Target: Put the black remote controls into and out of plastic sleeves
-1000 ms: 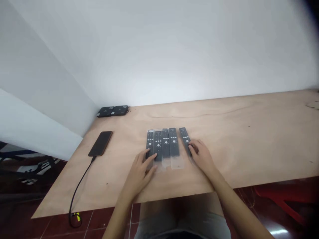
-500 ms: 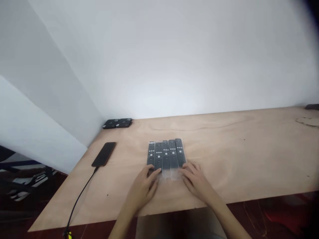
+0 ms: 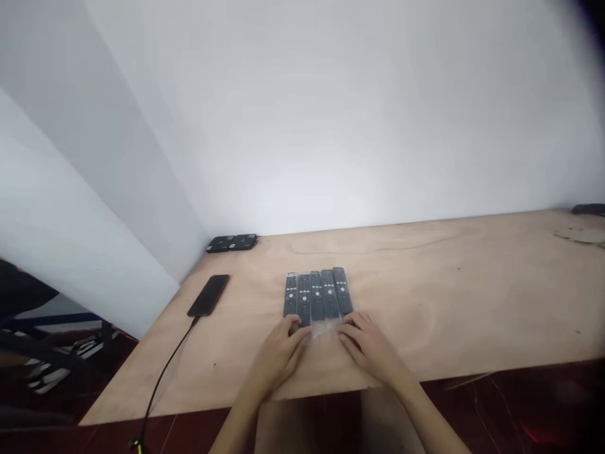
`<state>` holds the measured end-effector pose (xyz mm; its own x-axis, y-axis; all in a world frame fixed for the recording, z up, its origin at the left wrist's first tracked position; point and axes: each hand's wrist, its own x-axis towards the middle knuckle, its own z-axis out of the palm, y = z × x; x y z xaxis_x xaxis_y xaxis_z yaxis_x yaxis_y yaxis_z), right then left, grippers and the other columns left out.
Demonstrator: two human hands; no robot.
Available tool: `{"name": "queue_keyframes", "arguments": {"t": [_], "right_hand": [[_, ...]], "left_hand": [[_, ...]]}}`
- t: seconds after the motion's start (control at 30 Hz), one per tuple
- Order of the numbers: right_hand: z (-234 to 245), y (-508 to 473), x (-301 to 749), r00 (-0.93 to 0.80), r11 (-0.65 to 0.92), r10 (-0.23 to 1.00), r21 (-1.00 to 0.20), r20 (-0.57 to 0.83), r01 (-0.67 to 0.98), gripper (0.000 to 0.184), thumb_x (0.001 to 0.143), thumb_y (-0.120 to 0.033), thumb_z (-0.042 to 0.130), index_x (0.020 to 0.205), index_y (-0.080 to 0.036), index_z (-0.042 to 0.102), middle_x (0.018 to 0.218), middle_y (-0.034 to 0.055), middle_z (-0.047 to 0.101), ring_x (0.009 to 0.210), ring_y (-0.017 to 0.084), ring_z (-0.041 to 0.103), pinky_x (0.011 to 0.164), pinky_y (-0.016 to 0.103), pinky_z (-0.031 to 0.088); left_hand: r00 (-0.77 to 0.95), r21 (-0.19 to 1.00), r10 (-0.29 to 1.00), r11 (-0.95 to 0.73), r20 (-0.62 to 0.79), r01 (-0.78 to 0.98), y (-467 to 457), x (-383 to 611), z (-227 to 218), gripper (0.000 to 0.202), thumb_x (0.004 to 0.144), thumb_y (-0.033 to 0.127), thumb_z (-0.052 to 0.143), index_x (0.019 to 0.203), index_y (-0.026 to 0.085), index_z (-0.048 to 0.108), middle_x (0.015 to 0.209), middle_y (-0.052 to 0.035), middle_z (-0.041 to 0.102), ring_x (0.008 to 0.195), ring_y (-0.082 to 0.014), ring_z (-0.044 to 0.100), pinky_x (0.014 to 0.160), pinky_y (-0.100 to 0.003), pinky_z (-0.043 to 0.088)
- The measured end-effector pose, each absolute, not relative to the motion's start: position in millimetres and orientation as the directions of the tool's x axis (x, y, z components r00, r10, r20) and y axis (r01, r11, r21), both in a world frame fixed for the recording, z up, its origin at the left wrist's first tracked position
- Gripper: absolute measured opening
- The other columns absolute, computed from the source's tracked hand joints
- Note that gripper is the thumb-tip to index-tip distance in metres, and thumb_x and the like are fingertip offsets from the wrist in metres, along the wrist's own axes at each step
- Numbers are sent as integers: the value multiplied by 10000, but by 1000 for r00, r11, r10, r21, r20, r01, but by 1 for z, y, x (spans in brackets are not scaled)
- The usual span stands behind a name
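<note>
Several dark remote controls (image 3: 317, 296) in clear plastic sleeves lie side by side in a row on the wooden table. Their light round buttons face up, and loose plastic shows at their near ends. My left hand (image 3: 280, 354) has its curled fingers and thumb at the near ends of the two leftmost remotes (image 3: 304, 300). At the other side, my right hand (image 3: 367, 345) grips around the near end of the rightmost remote (image 3: 343, 290), its thumb by the loose plastic. The fingertips partly cover the remotes' lower ends.
A phone (image 3: 208, 296) with a black cable (image 3: 166, 366) lies to the left. Two flat black boxes (image 3: 243, 242) sit at the back left against the white wall (image 3: 331, 126). A dark object (image 3: 588, 209) is at the far right. The table's front edge (image 3: 326, 392) passes below my forearms.
The camera view has shifted slightly, so the phone and boxes appear further right and lower. My right fingers have moved slightly inward at the remotes' near ends. The row stays on the table.
</note>
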<state>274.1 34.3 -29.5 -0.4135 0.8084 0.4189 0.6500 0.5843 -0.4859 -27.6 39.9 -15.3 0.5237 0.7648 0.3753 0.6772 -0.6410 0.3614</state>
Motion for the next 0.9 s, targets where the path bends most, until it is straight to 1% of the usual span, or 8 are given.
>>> {"name": "queue_keyframes", "arguments": {"t": [0.1,0.23,0.37,0.53,0.6,0.77,0.9], "right_hand": [[-24,32,273,-427,583,811,-496,399,644,152,1101,-229,588,1155,-251,728,1182,93,694,1109,302,647,1008,518,559],[-20,31,272,-435,573,819,-490,374,658,132,1103,-257,604,1181,-249,709,1170,91,689,1111,308,633,1019,535,546],[-18,30,271,-445,560,828,-515,341,649,109,1086,-294,643,1178,-255,688,1168,82,688,1088,305,632,1005,524,541],[-16,30,269,-445,531,846,-536,293,656,123,1047,-317,706,1142,-257,657,1149,66,692,1068,307,649,1002,507,533],[-16,31,268,-445,530,847,-532,291,661,147,1025,-314,733,1138,-260,656,1155,67,695,1077,313,653,1004,499,530],[-14,31,267,-440,513,857,-532,268,674,178,988,-280,772,1123,-260,657,1170,61,696,1097,314,642,995,476,518],[-13,31,265,-438,491,868,-538,235,685,158,993,-287,769,1086,-256,646,1161,52,688,1093,304,630,999,474,499]], "left_hand": [[524,392,768,-640,369,661,37,-23,-10,368,1111,237,526,1444,284,674,1290,-100,657,1167,-265,699,1039,-452,617],[543,401,765,-644,347,652,36,-22,-7,369,1101,305,580,1461,295,661,1233,-93,674,1115,-272,700,1011,-464,614],[549,408,773,-634,317,657,37,-23,-6,447,1062,317,647,1507,302,612,1190,-79,675,1075,-275,693,981,-466,606],[523,437,796,-604,304,666,36,-22,-5,343,1019,318,696,1357,280,651,1170,-73,677,1071,-282,691,949,-451,598],[525,443,795,-606,304,661,36,-22,-4,339,1005,315,708,1338,280,649,1168,-75,674,1067,-284,688,942,-446,594],[527,460,795,-605,300,650,38,-24,-9,392,992,336,727,1370,292,633,1210,-84,661,1104,-296,674,978,-463,575],[529,473,802,-594,278,651,39,-26,-14,440,983,359,741,1403,300,622,1223,-84,659,1116,-299,668,990,-456,563]]}}
